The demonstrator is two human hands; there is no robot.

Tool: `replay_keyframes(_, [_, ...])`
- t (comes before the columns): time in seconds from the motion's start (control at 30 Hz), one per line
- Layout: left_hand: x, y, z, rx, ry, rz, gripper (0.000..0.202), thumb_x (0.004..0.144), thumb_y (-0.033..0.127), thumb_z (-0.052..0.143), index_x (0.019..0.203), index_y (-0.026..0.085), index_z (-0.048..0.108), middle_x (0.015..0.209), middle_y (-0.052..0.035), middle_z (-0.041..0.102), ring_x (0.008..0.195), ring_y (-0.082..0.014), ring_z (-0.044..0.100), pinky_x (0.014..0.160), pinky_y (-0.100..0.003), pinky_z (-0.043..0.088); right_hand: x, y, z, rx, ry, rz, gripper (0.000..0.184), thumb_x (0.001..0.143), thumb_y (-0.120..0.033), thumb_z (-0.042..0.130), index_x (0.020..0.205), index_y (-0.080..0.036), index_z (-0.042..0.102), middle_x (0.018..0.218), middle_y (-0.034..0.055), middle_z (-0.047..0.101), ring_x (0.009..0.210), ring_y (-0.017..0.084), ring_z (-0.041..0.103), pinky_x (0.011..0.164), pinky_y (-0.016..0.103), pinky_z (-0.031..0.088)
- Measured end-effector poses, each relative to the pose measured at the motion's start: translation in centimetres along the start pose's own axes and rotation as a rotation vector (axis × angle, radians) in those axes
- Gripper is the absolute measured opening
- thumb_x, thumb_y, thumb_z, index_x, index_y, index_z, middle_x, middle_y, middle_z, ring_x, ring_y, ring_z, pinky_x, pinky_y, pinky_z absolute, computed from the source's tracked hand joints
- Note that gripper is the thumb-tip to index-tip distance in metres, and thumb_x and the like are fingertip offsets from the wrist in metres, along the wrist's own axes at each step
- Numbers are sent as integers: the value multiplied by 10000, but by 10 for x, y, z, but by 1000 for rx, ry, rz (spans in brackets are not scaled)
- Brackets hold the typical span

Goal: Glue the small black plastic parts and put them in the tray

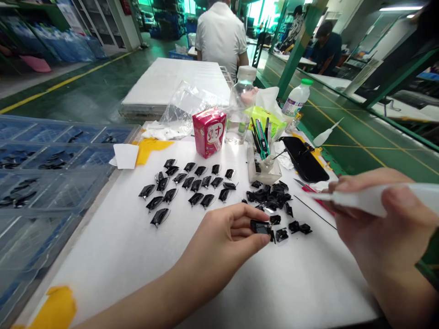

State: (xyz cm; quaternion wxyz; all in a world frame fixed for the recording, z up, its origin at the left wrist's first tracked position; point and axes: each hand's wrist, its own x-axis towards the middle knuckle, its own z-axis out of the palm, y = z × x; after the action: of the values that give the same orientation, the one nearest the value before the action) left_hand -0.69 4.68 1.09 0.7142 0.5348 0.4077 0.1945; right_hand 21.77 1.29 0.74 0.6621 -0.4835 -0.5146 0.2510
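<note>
My left hand [226, 237] pinches a small black plastic part [260, 226] between thumb and fingers, just above the white table top [144, 256]. My right hand [384, 219] is closed round a white squeeze bottle with a long thin nozzle [363, 199] that points left toward the part. A loose heap of the same black parts [272, 201] lies just beyond my left hand. Rows of black parts in clear wrappers [188, 185] lie further left.
Blue plastic trays [51, 160] holding black parts stand at the left. A red carton [209, 131], a water bottle [242, 107], a tool cup [262, 160], a black phone [303, 157] and another bottle [297, 98] stand behind. A person in white [221, 34] stands beyond.
</note>
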Motion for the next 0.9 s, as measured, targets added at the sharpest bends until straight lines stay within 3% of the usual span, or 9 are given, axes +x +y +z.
replay_keyframes(0.07, [0, 2, -1, 2, 5, -6, 173, 805, 229, 709, 957, 171, 652, 586, 87, 450, 584, -76, 444, 554, -191, 340, 17, 5, -6, -88, 54, 3, 168, 818, -394, 648, 883, -284, 758, 593, -7, 600, 469, 134, 433, 447, 317, 328])
replay_keyframes(0.13, [0, 4, -2, -3, 9, -18, 174, 799, 242, 712, 937, 171, 633, 577, 95, 442, 560, -73, 421, 548, -196, 330, 32, 18, -14, -328, 39, 57, 319, 816, -379, 674, 1120, -289, 715, 781, 24, 701, 670, 189, 578, 590, 339, 440])
replay_keyframes(0.2, [0, 6, -3, -10, 21, -26, 187, 787, 254, 722, 923, 174, 621, 572, 98, 444, 548, -75, 420, 544, -201, 323, 43, 36, -20, -552, -99, 152, 496, 815, -392, 672, 1293, -282, 601, 1102, 55, 713, 977, 250, 627, 789, 387, 489])
replay_keyframes(0.27, [-1, 8, -3, -12, 25, -31, 196, 773, 243, 729, 914, 178, 610, 581, 94, 474, 564, -84, 464, 552, -206, 333, 49, 56, -21, -626, -227, 182, 391, 834, -395, 626, 1191, -238, 643, 1162, 74, 694, 987, 255, 645, 836, 401, 494])
replay_keyframes(0.43, [-2, 9, -6, -28, 43, 1, 211, 749, 221, 731, 895, 186, 583, 676, 59, 604, 683, -128, 607, 620, -225, 399, 54, 81, -17, -697, -227, 132, 239, 765, -362, 683, 949, -210, 672, 964, 64, 708, 774, 220, 630, 763, 386, 488])
replay_keyframes(0.57, [-1, 4, -8, -50, 69, 68, 236, 765, 267, 726, 931, 185, 579, 746, 18, 673, 781, -174, 668, 704, -273, 454, 52, 68, -19, -698, -31, 37, 381, 695, -411, 752, 964, -214, 566, 827, 30, 604, 722, 199, 565, 702, 366, 475])
replay_keyframes(0.67, [1, 1, -9, -70, 75, 110, 266, 762, 280, 742, 939, 177, 572, 707, 14, 664, 860, -223, 698, 787, -337, 496, 48, 49, -11, -631, 87, -27, 392, 743, -463, 716, 964, -227, 495, 783, -3, 518, 669, 162, 503, 634, 328, 453])
replay_keyframes(0.8, [2, 2, -11, -88, 73, 141, 251, 780, 234, 735, 944, 163, 558, 713, -10, 683, 884, -232, 711, 823, -370, 531, 48, 31, 19, -457, -155, 70, 387, 751, -499, 710, 974, -208, 584, 700, -22, 553, 497, 118, 491, 458, 280, 413])
replay_keyframes(0.9, [3, 6, -12, -93, 85, 130, 237, 789, 201, 736, 945, 154, 564, 772, -47, 726, 858, -206, 712, 813, -355, 547, 54, 27, 33, -354, -223, 135, 338, 714, -485, 759, 805, -196, 608, 573, -39, 531, 412, 99, 449, 386, 258, 351])
